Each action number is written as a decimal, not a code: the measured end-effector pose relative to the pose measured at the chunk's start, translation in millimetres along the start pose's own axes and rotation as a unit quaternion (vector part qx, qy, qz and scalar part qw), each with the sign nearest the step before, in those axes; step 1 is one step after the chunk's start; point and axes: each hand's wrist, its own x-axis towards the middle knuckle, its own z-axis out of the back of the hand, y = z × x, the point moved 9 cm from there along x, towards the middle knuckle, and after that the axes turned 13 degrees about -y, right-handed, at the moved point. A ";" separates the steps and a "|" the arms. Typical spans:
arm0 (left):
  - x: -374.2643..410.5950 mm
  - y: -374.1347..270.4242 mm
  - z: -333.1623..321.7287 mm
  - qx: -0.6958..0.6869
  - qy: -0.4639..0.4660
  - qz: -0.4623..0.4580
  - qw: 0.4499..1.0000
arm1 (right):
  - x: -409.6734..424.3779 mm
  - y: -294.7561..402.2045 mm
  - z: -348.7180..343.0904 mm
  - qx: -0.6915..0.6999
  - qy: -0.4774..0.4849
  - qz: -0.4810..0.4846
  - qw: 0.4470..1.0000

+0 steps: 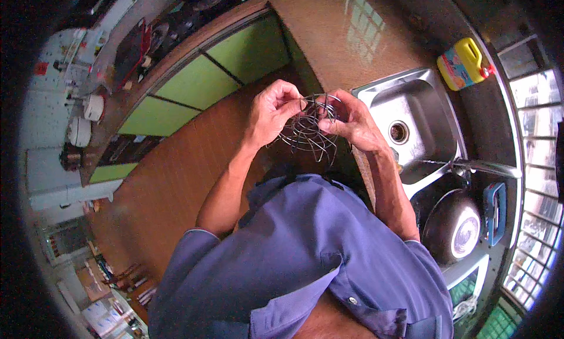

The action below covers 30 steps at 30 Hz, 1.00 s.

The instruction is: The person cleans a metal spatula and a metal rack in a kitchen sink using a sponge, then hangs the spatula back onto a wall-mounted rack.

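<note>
A tangled bunch of thin metal wire (310,134) is held up in front of my body. My left hand (274,112) pinches a wire end or strand at its upper left between thumb and index finger. On the upper right of the bunch, my right hand (354,121) grips several looped strands between its thumb and fingers. Loose, curved strands hang below both hands. The wire partly hides the fingertips of my right hand.
Right of my hands is a stainless steel sink (414,123) with a faucet (489,167). A yellow plastic jug (462,65) stands beyond it, and an upturned pan (454,229) lies nearer. Green cabinets (202,83) line the far left side under a counter (326,35).
</note>
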 end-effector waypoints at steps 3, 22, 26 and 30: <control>-9.7 -2.7 46.3 0.048 -0.036 -0.017 0.998 | 15.8 -7.2 -46.4 -0.040 0.045 -0.044 0.997; -193.9 38.5 465.2 0.175 -0.348 0.017 0.921 | 128.5 -159.5 -448.1 -0.039 0.082 -0.108 0.990; -216.4 44.2 537.1 0.187 -0.380 0.019 0.906 | 162.9 -185.3 -527.1 0.013 0.132 -0.122 0.984; -232.9 47.3 606.3 0.201 -0.399 -0.022 0.894 | 214.8 -201.9 -610.7 -0.019 0.130 -0.103 0.986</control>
